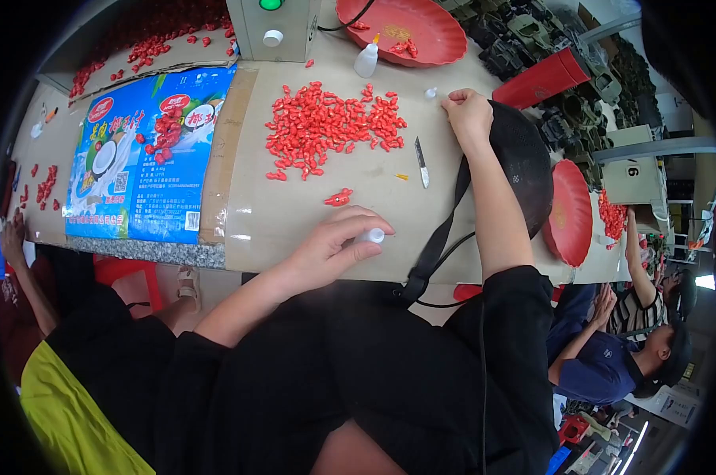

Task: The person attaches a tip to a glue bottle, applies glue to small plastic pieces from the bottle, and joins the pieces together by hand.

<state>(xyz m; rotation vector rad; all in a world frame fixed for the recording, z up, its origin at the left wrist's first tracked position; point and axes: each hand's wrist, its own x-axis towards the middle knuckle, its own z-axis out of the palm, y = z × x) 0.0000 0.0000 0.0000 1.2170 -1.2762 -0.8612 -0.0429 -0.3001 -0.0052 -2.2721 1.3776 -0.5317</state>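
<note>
Near the table's front edge, my left hand [340, 244] is closed around a small white cylinder [374, 235]; only its rounded end shows between thumb and fingers. Farther off on the right, my right hand [469, 119] has its fingers curled together, and what they hold, if anything, is hidden. Just left of those fingertips lies a small whitish piece [431, 93]. A spread pile of small red figure-shaped pieces [318, 123] covers the table's middle. Closer to my left hand, a few red pieces [339, 197] lie apart. A craft knife [422, 164] rests right of the pile.
A black bag [524, 162] with a strap stands beside my right forearm. Behind the pile are a white squeeze bottle [367, 60] and a red scalloped tray [409, 36]. A red cylindrical flask [541, 79] lies beyond the bag. Flattened blue cardboard [140, 186] covers the left side. Other people sit at both sides.
</note>
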